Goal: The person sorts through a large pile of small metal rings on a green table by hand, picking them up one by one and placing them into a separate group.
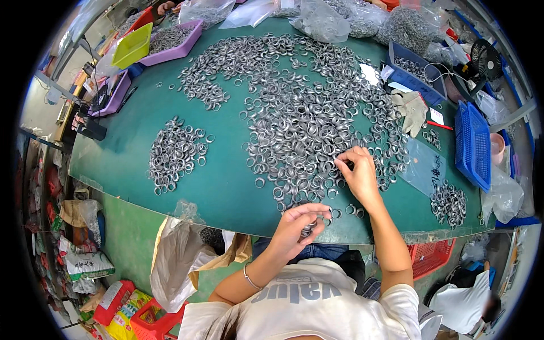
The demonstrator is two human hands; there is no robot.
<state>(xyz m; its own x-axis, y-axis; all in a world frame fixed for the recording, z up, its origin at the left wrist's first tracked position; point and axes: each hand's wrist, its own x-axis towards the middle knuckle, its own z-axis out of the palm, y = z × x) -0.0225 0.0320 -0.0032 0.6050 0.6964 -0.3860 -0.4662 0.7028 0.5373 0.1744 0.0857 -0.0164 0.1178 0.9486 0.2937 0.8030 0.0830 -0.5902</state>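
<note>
A large heap of grey metal rings [300,122] spreads over the green tabletop [226,187]. My left hand [297,229] is curled at the table's near edge around several of these rings, which show between its fingers. Over the heap's near right side, my right hand [359,171] has thumb and forefinger pinched at a metal ring; the fingers partly cover it. A few loose rings [351,209] lie between my two hands. To the left is a smaller pile of rings [177,154], and another small pile [448,204] lies at the right edge.
Blue baskets [472,146], a blue bin [416,71], a glove [410,110] and a small fan [485,59] line the right side. Purple [192,42] and yellow-green trays [132,46] stand far left. Filled plastic bags [322,22] sit at the back. A sack [175,266] stands below the near edge.
</note>
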